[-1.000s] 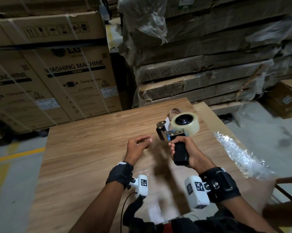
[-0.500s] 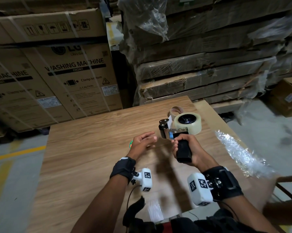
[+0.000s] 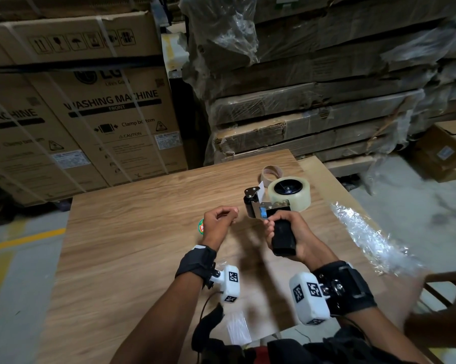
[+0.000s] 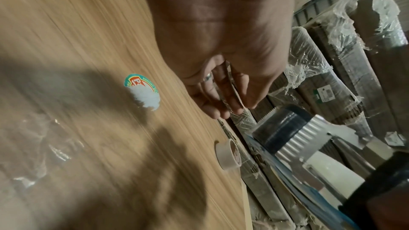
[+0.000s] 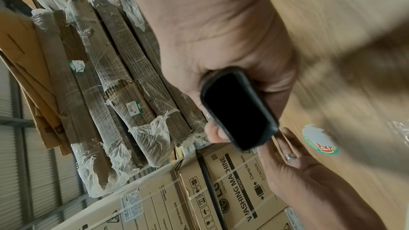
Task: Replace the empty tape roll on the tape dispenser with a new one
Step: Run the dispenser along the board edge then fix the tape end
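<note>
Right hand (image 3: 287, 232) wraps its fingers round the black plastic handle of the tape dispenser (image 3: 267, 210), held above the wood-grain bench (image 3: 132, 248) toward its far right corner; a full roll of clear glossy tape (image 3: 289, 197) sits on the dispenser's hub, beside the metal plate and black roller; left hand (image 3: 219, 219) hovers just left, fingers loosely curled, holding nothing; the empty cardboard core (image 3: 271, 173), a thin brown ring, lies by the far edge; a round torn sticker (image 3: 201, 227) lies flat; crinkled clear film (image 3: 371, 237) drapes the right edge.
</note>
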{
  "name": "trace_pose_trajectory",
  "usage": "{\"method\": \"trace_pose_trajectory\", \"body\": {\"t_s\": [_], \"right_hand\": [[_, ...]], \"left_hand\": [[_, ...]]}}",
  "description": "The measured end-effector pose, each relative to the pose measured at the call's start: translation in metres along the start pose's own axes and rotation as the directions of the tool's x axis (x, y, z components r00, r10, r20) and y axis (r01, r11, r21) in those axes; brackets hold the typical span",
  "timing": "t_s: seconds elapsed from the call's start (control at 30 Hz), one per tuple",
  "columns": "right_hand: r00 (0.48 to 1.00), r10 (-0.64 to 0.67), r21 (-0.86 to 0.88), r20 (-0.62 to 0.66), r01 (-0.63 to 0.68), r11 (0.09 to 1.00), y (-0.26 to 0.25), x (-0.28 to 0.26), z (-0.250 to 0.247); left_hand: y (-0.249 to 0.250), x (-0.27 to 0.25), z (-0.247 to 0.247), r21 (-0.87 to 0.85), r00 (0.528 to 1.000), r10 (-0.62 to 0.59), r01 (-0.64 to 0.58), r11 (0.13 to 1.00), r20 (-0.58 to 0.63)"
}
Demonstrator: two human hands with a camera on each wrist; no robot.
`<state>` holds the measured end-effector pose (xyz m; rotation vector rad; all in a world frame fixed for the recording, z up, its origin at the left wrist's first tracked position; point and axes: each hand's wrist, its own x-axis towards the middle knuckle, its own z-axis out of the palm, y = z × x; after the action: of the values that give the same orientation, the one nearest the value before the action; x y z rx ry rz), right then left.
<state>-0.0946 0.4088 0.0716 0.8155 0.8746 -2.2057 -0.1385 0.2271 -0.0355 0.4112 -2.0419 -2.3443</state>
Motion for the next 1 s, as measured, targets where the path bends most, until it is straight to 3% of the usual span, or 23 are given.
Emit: {"method": "trace_pose_trajectory", "body": {"t_s": [0.3,0.47,0.57,0.8,1.0], "right_hand": [[1.0,0.021,-0.015,-0.001,-0.021,1.0,0.003,-0.001,0.002],[1.0,0.023,-0.009,0.01,-0.023,1.0,0.004,-0.001,0.002],[0.999,0.04,-0.001,0.028,-0.04,0.999,0.004,0.0,0.002],[0.999,0.051,0.013,0.017,-0.051,0.999,0.005,0.002,0.001],[0.998,0.059,0.018,0.017,-0.06,0.998,0.007,0.004,-0.001]], "left_hand": [[0.01,-0.007,0.005,-0.039,1.0,0.02,-0.02,0.999,-0.004],[0.016,-0.005,0.004,-0.237,0.968,-0.188,0.225,0.945,0.167],[0.019,-0.008,0.006,-0.294,0.935,-0.235,0.311,0.904,0.267],[0.019,-0.016,0.0,-0.142,0.964,-0.163,0.194,0.971,0.209],[0.017,-0.017,-0.01,-0.129,0.973,-0.135,0.161,0.979,0.188]]}}
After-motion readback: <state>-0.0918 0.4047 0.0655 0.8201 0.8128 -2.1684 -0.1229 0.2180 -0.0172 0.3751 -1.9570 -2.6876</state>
